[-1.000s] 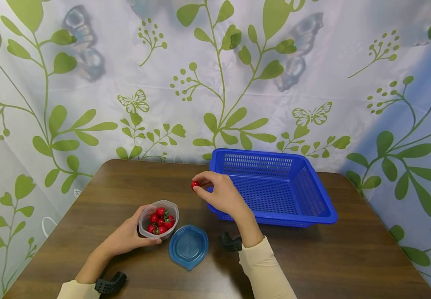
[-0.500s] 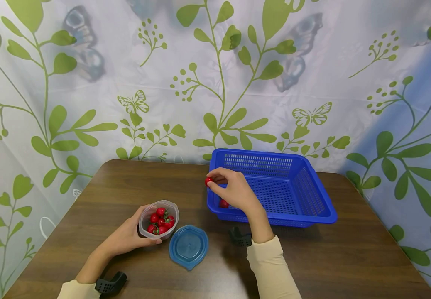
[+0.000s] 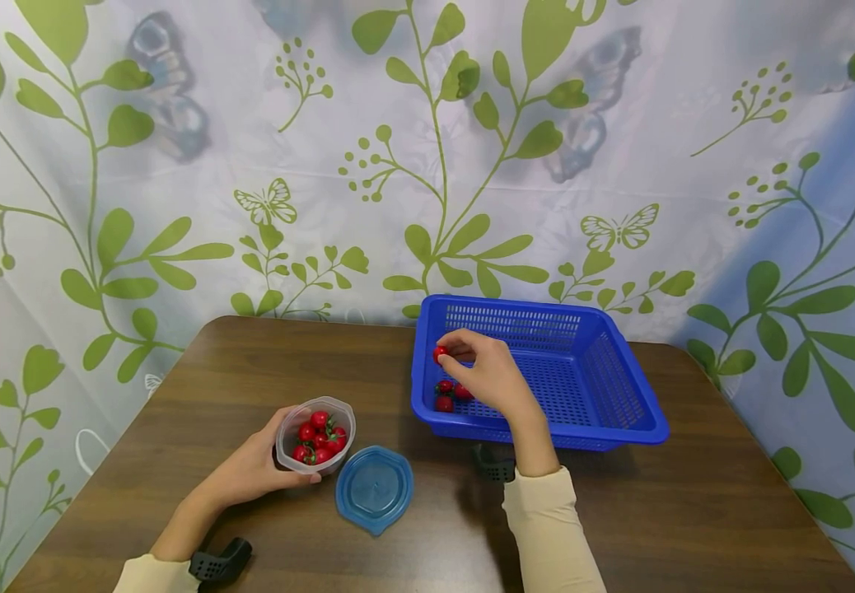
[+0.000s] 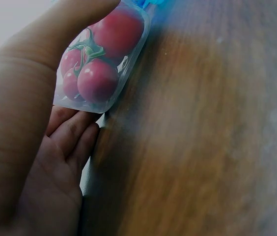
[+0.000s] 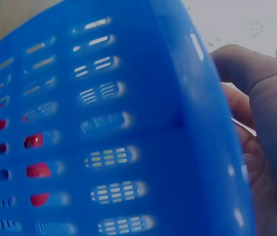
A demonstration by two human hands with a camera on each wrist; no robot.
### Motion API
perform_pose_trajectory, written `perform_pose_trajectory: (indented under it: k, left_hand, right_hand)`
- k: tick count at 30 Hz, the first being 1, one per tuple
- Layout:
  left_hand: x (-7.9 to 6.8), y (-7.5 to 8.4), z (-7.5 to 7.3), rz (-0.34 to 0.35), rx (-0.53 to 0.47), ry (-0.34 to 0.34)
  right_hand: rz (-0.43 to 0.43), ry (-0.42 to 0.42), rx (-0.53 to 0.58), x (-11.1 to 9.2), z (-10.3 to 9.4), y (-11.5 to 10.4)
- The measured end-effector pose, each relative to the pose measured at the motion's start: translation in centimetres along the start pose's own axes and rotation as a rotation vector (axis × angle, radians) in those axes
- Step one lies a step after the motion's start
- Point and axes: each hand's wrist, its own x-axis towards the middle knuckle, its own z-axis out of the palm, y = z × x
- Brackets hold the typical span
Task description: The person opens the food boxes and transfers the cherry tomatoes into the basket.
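My left hand grips a clear plastic tub of red cherry tomatoes, thumb on the near side and fingers round the far side. Up close in the left wrist view, the tomatoes show green stems through the tub wall. My right hand pinches one cherry tomato over the left end of a blue plastic basket. Below that hand, a few tomatoes lie on the basket floor. The slotted basket wall hides most of the right hand in the right wrist view.
A blue lid lies flat on the brown wooden table, just right of the tub. Behind the table hangs a curtain printed with leaves and butterflies. Both wrists wear dark straps.
My right hand has moved right with the tomato, from the table beside the basket to over its left end. More tomatoes in the basket have come into sight. The left hand stays put.
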Motion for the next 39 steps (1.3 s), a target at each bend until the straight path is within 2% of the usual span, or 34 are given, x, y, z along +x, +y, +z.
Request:
perform_pose_trajectory:
  k: [22, 29, 39]
  left_hand:
    - [0.0, -0.1, 0.1, 0.013, -0.005, -0.003]
    - [0.0, 0.2, 0.0, -0.006, 0.005, 0.003]
    - [0.0, 0.1, 0.1, 0.005, 0.013, -0.004]
  right_hand:
    - [0.148, -0.01, -0.073, -0.4, -1.6, 2.0]
    - [0.159, -0.023, -0.101, -0.7, -2.1, 2.8]
    - [0.19, -0.032, -0.129, -0.9, -2.5, 3.3]
